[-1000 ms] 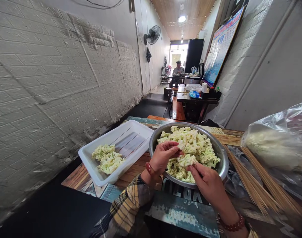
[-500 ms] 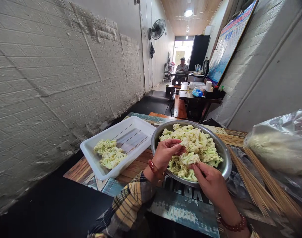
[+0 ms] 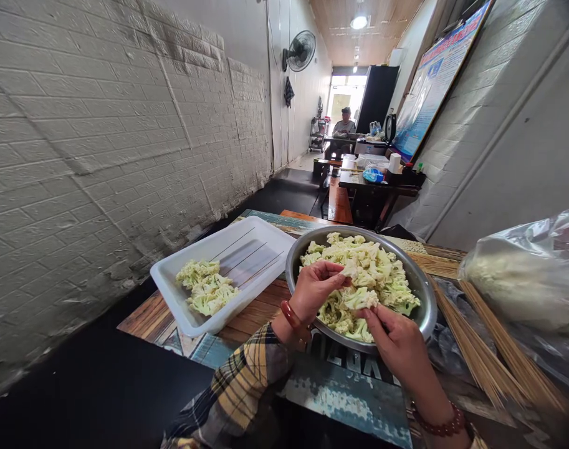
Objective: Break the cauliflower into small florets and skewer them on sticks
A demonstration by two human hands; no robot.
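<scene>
A metal bowl [image 3: 422, 305] heaped with pale cauliflower florets [image 3: 382, 274] stands on the wooden table in front of me. My left hand [image 3: 315, 290] is over the bowl's near left side, fingers pinched on a cauliflower floret [image 3: 349, 268]. My right hand [image 3: 396, 346] is at the bowl's near rim, fingertips pinched on another floret [image 3: 359, 299]. To the left, a white plastic tray [image 3: 253, 249] holds skewered cauliflower [image 3: 204, 287] on thin sticks.
A bundle of bamboo skewers [image 3: 480, 355] lies right of the bowl, beside a clear plastic bag [image 3: 531, 274] of cauliflower. A white brick wall runs along the left. Further down the room are dark tables [image 3: 372, 187] and a seated person [image 3: 344, 125].
The view has shifted slightly down and to the right. Both hands stay pinched on florets over the bowl, barely moved.
</scene>
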